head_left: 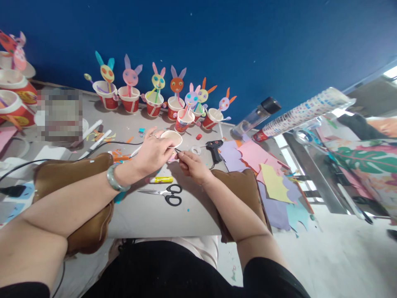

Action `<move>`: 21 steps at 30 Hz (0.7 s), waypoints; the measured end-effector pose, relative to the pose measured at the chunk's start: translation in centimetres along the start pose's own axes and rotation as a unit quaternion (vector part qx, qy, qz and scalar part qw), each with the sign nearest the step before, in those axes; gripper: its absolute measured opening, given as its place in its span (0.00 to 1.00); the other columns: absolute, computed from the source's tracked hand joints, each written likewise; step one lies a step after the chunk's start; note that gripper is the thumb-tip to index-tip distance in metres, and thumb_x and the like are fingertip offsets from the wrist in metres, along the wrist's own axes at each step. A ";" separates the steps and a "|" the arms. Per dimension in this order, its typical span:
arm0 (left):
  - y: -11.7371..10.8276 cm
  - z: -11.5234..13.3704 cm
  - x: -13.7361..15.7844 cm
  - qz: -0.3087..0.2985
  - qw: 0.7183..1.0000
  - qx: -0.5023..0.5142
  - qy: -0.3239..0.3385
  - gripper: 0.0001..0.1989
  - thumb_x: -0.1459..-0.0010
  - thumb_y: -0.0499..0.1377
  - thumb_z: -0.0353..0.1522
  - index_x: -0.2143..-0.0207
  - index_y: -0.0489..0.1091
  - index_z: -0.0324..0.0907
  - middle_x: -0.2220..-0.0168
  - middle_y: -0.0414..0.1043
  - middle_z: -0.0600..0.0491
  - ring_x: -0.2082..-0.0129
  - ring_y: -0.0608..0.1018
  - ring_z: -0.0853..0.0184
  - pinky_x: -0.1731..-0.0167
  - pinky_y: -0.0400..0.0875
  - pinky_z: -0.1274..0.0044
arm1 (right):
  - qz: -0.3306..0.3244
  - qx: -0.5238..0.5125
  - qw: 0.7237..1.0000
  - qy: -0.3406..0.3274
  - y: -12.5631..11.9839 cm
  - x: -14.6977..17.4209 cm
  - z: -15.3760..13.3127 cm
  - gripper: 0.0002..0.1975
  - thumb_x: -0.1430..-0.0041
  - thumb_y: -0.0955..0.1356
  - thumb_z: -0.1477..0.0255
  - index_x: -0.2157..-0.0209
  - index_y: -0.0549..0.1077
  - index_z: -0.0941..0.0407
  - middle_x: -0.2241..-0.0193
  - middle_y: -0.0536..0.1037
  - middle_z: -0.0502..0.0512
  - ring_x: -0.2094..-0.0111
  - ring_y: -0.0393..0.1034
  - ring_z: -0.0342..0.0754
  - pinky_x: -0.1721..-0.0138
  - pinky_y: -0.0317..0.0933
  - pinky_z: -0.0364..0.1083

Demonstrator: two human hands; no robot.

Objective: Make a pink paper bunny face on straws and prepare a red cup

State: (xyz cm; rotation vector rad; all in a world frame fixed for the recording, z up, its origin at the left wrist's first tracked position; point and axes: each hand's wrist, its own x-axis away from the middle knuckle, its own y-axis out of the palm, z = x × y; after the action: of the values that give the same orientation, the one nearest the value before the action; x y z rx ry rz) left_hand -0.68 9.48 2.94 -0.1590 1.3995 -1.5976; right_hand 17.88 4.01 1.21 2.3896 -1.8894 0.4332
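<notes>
A white-lined paper cup (172, 137) stands tilted toward me at the table's middle. My left hand (151, 152) is closed on its near left side, thumb and fingers at the rim. My right hand (194, 166) pinches a thin dark thing against the cup's near side; its kind cannot be made out. Part of a pink paper piece (172, 157) shows between the hands. Below them lie a yellow glue stick or marker (163, 180) and black-handled scissors (165, 193). A black glue gun (214, 150) rests just right of my right hand.
Red cups with paper rabbits (128, 99) line the blue wall. Brown cushions (102, 215) lie under both forearms. Coloured paper sheets (276, 182), a clear bottle (248, 122) and a long cup stack (297, 111) are at right. A black cord (102, 145) crosses the left side.
</notes>
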 end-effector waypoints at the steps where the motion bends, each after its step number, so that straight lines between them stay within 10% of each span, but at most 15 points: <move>1: 0.0 0.0 0.0 0.002 1.000 -0.001 0.000 0.09 0.37 0.57 0.29 0.68 0.76 0.43 0.70 0.78 0.50 0.56 0.79 0.56 0.36 0.62 0.55 | -0.008 -0.016 1.000 0.011 0.0 -0.1 0.0 0.20 0.35 0.61 0.49 0.64 0.66 0.52 0.81 0.55 0.41 0.81 0.43 0.41 0.77 0.43 0.43; 8: 0.3 -0.1 0.2 -0.002 1.000 -0.005 0.001 0.08 0.39 0.57 0.29 0.71 0.74 0.43 0.73 0.76 0.51 0.56 0.79 0.55 0.35 0.61 0.54 | 0.194 0.306 0.923 -0.127 0.4 0.5 0.4 0.11 0.36 0.65 0.61 0.63 0.71 0.54 0.71 0.72 0.54 0.71 0.59 0.47 0.68 0.49 0.47; 16: 0.0 0.2 0.0 0.014 1.000 -0.005 0.004 0.09 0.37 0.56 0.29 0.69 0.75 0.44 0.70 0.77 0.50 0.56 0.78 0.56 0.36 0.63 0.56 | -0.023 -0.039 0.999 0.026 -0.1 0.1 -0.4 0.21 0.37 0.63 0.47 0.66 0.66 0.52 0.81 0.54 0.40 0.81 0.42 0.40 0.77 0.42 0.42; 21: -0.3 0.3 -0.1 -0.012 1.000 0.002 0.001 0.09 0.39 0.57 0.29 0.72 0.73 0.43 0.73 0.74 0.51 0.56 0.78 0.55 0.37 0.63 0.54 | 0.161 0.274 0.943 -0.098 0.4 0.6 -0.1 0.12 0.35 0.65 0.60 0.63 0.71 0.55 0.73 0.71 0.52 0.72 0.60 0.46 0.69 0.50 0.45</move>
State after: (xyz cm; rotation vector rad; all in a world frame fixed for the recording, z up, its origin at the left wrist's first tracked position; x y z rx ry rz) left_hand -0.61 9.29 3.32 -0.1719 1.4006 -1.6210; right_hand 17.62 3.31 1.41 2.5015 -2.5479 0.8772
